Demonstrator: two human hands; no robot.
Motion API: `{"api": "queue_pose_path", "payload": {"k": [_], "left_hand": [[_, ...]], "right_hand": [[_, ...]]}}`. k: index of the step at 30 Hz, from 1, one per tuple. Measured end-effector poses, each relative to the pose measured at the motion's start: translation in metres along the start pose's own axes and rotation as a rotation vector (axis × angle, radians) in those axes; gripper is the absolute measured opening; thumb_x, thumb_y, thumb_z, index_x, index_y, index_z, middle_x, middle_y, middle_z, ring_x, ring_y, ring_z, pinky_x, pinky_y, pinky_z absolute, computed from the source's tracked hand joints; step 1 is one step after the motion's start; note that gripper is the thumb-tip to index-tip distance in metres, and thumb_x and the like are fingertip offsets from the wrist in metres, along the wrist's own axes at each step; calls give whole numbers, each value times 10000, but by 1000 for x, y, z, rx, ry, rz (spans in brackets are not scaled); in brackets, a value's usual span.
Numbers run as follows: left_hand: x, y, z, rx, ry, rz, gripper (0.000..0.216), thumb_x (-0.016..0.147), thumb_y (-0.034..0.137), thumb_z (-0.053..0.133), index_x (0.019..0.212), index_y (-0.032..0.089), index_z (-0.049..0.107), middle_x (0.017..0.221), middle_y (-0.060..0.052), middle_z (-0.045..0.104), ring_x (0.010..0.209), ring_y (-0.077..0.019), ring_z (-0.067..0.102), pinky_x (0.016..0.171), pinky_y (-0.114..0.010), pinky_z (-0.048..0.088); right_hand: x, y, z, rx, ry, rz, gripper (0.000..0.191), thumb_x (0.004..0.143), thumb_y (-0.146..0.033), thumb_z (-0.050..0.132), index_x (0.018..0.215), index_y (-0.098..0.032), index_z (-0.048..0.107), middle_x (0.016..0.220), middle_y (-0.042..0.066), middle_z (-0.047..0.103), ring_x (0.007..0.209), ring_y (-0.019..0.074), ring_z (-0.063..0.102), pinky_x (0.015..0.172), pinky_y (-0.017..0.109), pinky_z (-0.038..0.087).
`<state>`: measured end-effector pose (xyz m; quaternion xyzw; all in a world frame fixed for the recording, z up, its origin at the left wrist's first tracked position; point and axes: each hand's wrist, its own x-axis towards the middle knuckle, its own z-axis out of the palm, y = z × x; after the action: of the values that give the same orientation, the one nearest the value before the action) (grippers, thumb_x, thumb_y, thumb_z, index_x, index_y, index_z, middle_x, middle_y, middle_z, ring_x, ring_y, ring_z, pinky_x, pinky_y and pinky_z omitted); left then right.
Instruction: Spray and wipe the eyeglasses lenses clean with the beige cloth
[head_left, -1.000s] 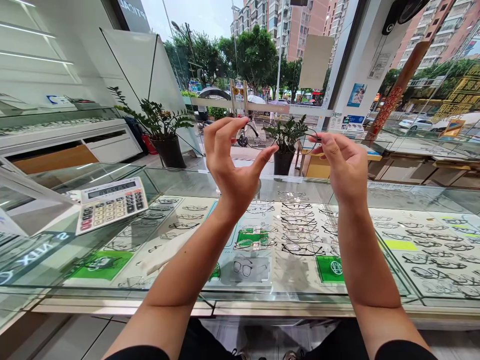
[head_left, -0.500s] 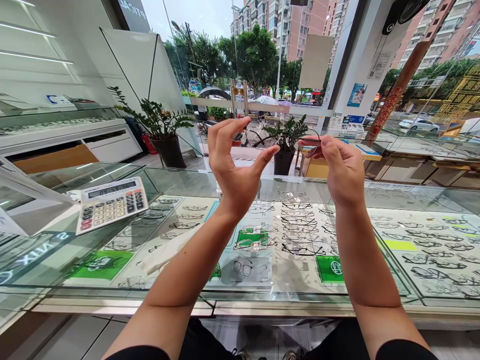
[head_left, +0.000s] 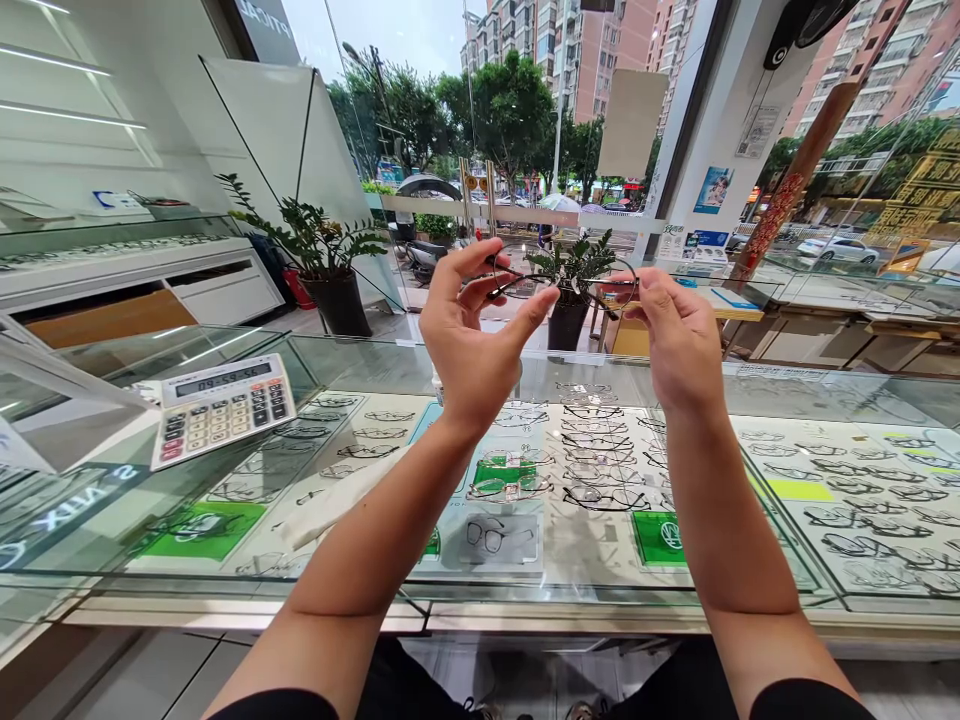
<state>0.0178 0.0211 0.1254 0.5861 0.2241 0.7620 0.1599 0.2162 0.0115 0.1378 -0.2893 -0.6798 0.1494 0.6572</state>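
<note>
A pair of thin, dark-rimmed glasses (head_left: 600, 284) is held up in the air in front of the shop window. My right hand (head_left: 682, 335) pinches the right end of the frame between thumb and fingers. Around the left end of the glasses, my left hand (head_left: 476, 335) has its fingers curved and its thumb stretched well apart. A dark temple passes near these fingertips; whether they touch it, I cannot tell. Below both hands lies a glass display counter (head_left: 577, 590) holding rows of glasses (head_left: 604, 498).
A calculator (head_left: 225, 405) rests on the counter at the left, with a pale cloth (head_left: 337, 500) nearer my left forearm. Green cards (head_left: 660, 540) lie among the displayed glasses. Potted plants (head_left: 330, 290) stand beyond the counter, before the glass door.
The glasses now show extended across the gap between my hands, with their left end by my left fingers. My right hand has shifted slightly left; my left fingers have spread a little.
</note>
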Motion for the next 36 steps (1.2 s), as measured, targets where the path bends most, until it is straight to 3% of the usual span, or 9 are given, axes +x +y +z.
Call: {"api": "queue_pose_path", "payload": {"k": [3, 7, 9, 13, 18, 21, 26, 36], "left_hand": [[-2, 3, 1, -70, -20, -121, 687, 805, 591, 911, 1375, 332, 631, 1318, -78, 697, 1338, -283, 633, 1013, -414, 598], [0, -1, 1, -110, 43, -86, 712, 745, 572, 961, 1330, 305, 653, 1316, -73, 691, 1310, -277, 661, 1029, -403, 597], [4, -5, 0, -143, 7, -120, 704, 736, 557, 967, 1324, 311, 667, 1303, -71, 701, 1298, -272, 675, 1022, -393, 603], [12, -12, -2, -321, -171, -379, 564, 769, 515, 927, 1249, 294, 729, 1262, -77, 752, 1243, -265, 716, 987, -384, 626], [13, -13, -3, -549, -354, -783, 502, 718, 533, 945, 1066, 213, 774, 1174, -113, 800, 1165, -295, 762, 887, -367, 663], [10, -11, -2, -622, -433, -908, 464, 672, 523, 981, 942, 214, 764, 1084, -101, 815, 1063, -276, 786, 827, -340, 668], [7, -8, -3, -537, -526, -900, 517, 679, 627, 949, 968, 237, 772, 967, -97, 809, 944, -297, 796, 749, -378, 676], [7, 1, -12, -369, -661, -780, 499, 930, 687, 709, 1018, 196, 729, 907, -96, 762, 955, -297, 794, 838, -424, 661]], "right_hand": [[1, 1, 1, -25, 21, 16, 329, 1035, -550, 604, 980, -296, 805, 1098, 51, 769, 1073, 229, 715, 1001, 435, 582], [1, 3, 2, 6, 28, 51, 336, 989, -599, 649, 974, -296, 793, 1063, 44, 767, 1017, 218, 715, 974, 422, 588], [1, 2, 1, 40, 26, 55, 371, 986, -626, 627, 980, -289, 783, 1058, 47, 762, 999, 217, 713, 932, 416, 596], [-1, -5, 0, 73, -17, 28, 482, 1017, -687, 496, 988, -284, 759, 1086, 64, 750, 1022, 232, 720, 877, 417, 607], [-5, -18, 6, -61, -91, -196, 227, 917, -514, 773, 1052, -332, 796, 1191, 45, 757, 1175, 269, 705, 1061, 491, 566], [-8, -21, 11, -156, -90, -277, 114, 918, -433, 800, 1003, -359, 816, 1219, 30, 782, 1244, 298, 690, 1153, 562, 511], [-12, -19, 13, -191, -82, -283, 85, 908, -441, 817, 948, -365, 819, 1169, 25, 816, 1198, 325, 716, 1135, 607, 517], [-22, -14, 25, -263, -29, -438, 137, 1008, -447, 701, 1048, -336, 771, 1123, 37, 785, 1203, 309, 720, 1083, 588, 570]]}}
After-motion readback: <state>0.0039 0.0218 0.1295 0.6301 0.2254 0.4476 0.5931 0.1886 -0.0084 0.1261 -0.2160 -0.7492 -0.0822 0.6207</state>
